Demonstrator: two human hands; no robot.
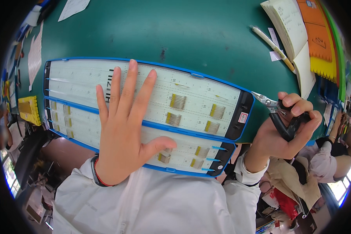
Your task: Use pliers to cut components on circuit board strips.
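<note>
A long blue-rimmed case [70, 59] lies opened out at the near table edge, its two halves lined with white printed boards. Across both halves my left hand [123, 136] lies flat with its fingers spread, hiding part of the boards. Rows of fine hook-like wires with yellow ends [178, 102] sit on the boards, too small to make out fully. To the right of the case, my right hand [275, 134] is wrapped round small pliers [280, 124] with black handles. Their silver jaws point left toward the case's far right corner.
The tabletop [144, 35] is green. An open notebook [286, 27], a pen [273, 45] and orange and yellow folders [319, 39] lie at the far right. Papers [35, 58] and a yellow piece [29, 110] are on the left. Another person's arm [335, 128] shows at the right.
</note>
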